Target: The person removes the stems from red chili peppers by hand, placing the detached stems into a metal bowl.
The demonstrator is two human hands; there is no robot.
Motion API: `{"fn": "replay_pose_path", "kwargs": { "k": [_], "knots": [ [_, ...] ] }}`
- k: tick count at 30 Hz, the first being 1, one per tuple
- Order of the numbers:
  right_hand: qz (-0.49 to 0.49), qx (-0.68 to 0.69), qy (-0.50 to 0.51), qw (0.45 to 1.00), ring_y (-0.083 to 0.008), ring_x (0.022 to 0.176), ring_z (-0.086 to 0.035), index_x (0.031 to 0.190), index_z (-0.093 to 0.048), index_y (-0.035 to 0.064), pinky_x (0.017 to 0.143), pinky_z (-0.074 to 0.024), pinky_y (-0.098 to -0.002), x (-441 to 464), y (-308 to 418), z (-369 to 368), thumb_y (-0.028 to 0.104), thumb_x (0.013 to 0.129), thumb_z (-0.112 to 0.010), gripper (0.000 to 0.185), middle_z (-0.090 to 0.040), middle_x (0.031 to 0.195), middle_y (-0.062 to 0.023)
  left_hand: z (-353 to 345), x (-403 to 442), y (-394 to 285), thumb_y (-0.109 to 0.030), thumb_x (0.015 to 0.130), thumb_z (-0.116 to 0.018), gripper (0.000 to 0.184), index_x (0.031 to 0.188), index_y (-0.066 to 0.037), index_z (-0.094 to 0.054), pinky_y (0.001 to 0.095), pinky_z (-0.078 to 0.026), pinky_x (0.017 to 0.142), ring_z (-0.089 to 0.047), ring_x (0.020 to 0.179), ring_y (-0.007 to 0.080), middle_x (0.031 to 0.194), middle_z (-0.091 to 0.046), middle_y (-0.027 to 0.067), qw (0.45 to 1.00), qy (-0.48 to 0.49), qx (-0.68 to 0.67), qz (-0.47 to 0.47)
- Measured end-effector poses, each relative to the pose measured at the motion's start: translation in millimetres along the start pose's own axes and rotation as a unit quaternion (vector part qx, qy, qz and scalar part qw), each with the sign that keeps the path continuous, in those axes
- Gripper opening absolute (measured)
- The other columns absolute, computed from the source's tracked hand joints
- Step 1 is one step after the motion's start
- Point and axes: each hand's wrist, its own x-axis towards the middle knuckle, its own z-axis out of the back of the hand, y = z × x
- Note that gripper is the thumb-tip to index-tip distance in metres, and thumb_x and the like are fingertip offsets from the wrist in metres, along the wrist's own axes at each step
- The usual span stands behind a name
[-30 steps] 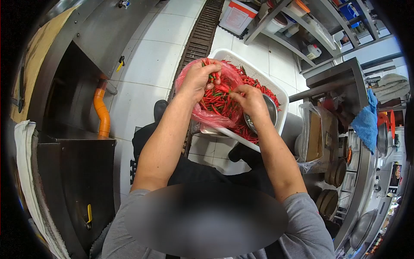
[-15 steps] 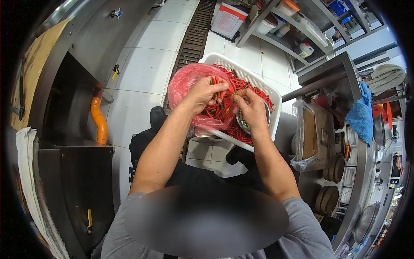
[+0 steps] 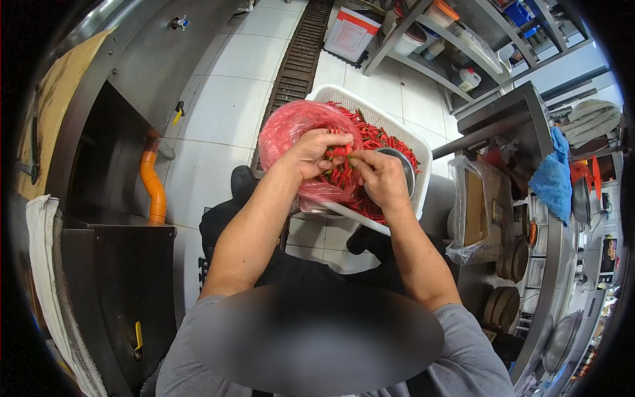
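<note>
Red chillies (image 3: 390,140) with green stems fill a white perforated basket (image 3: 425,173) in front of me. Over its left side lies an open pink plastic bag (image 3: 281,129), also with chillies inside. My left hand (image 3: 316,153) is closed on several red chillies above the bag. Close beside it, my right hand (image 3: 380,173) has thumb and index finger pinched at the stem end of a chilli in the left hand. A metal bowl (image 3: 408,171) rests in the basket, partly hidden behind my right hand.
A steel unit with an orange pipe (image 3: 151,178) stands at left. A floor drain (image 3: 294,73) runs beyond the basket. Shelving (image 3: 423,56) and a white box (image 3: 352,36) are at the top; a cardboard box in plastic (image 3: 486,212) stands at right.
The view has shifted, then steadied. My left hand's chillies, upright before, now sit lower between the hands. My right hand has moved slightly down and left, closer to the left hand.
</note>
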Motion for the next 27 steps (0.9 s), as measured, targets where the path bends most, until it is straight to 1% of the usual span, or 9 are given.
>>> {"fn": "replay_pose_path", "kwargs": {
  "k": [1,3,5,7,8,10,14,17,27],
  "knots": [
    [0.000,0.000,0.000,1.000,-0.0259,0.064,-0.067,0.100,-0.071,0.0026,0.058,-0.0510,-0.0327,-2,2,1,0.008,0.085,-0.068,0.016,-0.070,0.079,-0.0138,3,4,4,-0.018,0.090,-0.066,0.014,0.088,-0.004,-0.064,0.0186,-0.035,0.039,-0.057,0.059,0.0113,0.074,-0.062,0.0059,1.000,0.000,0.000,0.000],
    [0.153,-0.051,0.014,0.987,-0.0317,0.076,-0.068,0.103,-0.071,0.0065,0.067,-0.0530,-0.0353,-5,7,2,0.007,0.084,-0.068,0.020,-0.068,0.083,-0.0171,7,12,11,-0.018,0.089,-0.067,0.015,0.085,-0.004,-0.065,0.0189,-0.038,0.040,-0.057,0.056,0.0110,0.075,-0.065,0.0072,0.999,0.000,0.038,-0.008],
    [0.145,-0.049,0.038,0.987,-0.0302,0.078,-0.068,0.103,-0.071,0.0062,0.068,-0.0532,-0.0356,-9,16,2,0.006,0.084,-0.067,0.019,-0.069,0.084,-0.0159,9,10,9,-0.017,0.088,-0.068,0.014,0.086,-0.003,-0.065,0.0188,-0.040,0.041,-0.059,0.056,0.0116,0.078,-0.066,0.0082,0.997,0.040,0.057,0.011],
    [0.026,0.059,0.023,0.998,-0.0238,0.065,-0.068,0.100,-0.070,0.0007,0.059,-0.0512,-0.0327,-11,19,2,0.007,0.087,-0.066,0.016,-0.069,0.076,-0.0131,-5,4,8,-0.015,0.088,-0.066,0.013,0.090,-0.003,-0.065,0.0187,-0.039,0.039,-0.061,0.058,0.0122,0.079,-0.066,0.0077,0.998,-0.043,-0.025,-0.027],
    [0.027,0.059,0.021,0.998,-0.0238,0.065,-0.068,0.100,-0.070,0.0007,0.059,-0.0512,-0.0327,-10,15,3,0.007,0.087,-0.066,0.016,-0.069,0.076,-0.0131,-6,3,5,-0.015,0.088,-0.066,0.013,0.090,-0.003,-0.065,0.0187,-0.039,0.039,-0.061,0.058,0.0122,0.079,-0.066,0.0077,0.998,-0.041,-0.023,-0.027],
    [-0.167,0.207,0.006,0.964,-0.0140,0.053,-0.062,0.099,-0.068,-0.0045,0.047,-0.0442,-0.0275,-8,2,7,0.009,0.089,-0.065,0.017,-0.066,0.068,-0.0068,-4,-2,0,-0.015,0.089,-0.064,0.012,0.092,-0.003,-0.064,0.0186,-0.038,0.038,-0.061,0.058,0.0120,0.078,-0.065,0.0062,0.999,-0.003,-0.033,-0.032],
    [-0.196,0.236,0.005,0.952,-0.0084,0.048,-0.056,0.099,-0.067,-0.0072,0.041,-0.0363,-0.0236,-12,-14,9,0.011,0.091,-0.065,0.020,-0.063,0.067,-0.0036,-11,-6,0,-0.015,0.090,-0.062,0.010,0.092,-0.005,-0.063,0.0184,-0.036,0.037,-0.058,0.053,0.0105,0.075,-0.064,0.0046,0.998,0.023,-0.009,-0.056],
    [-0.208,0.225,0.008,0.952,-0.0083,0.049,-0.056,0.099,-0.067,-0.0079,0.042,-0.0376,-0.0238,-13,-10,9,0.011,0.091,-0.064,0.021,-0.063,0.067,-0.0036,-13,-4,1,-0.017,0.091,-0.063,0.011,0.086,-0.006,-0.062,0.0183,-0.033,0.036,-0.055,0.049,0.0082,0.072,-0.062,0.0033,0.994,0.061,0.057,-0.067],
    [-0.141,0.167,0.027,0.975,-0.0084,0.048,-0.056,0.102,-0.068,-0.0066,0.044,-0.0401,-0.0239,-12,-18,-4,0.010,0.092,-0.065,0.020,-0.064,0.070,-0.0031,-7,4,9,-0.019,0.091,-0.066,0.020,0.076,-0.008,-0.060,0.0197,-0.026,0.034,-0.045,0.042,0.0051,0.063,-0.057,0.0004,0.993,-0.003,0.105,-0.049]
  ]
}}
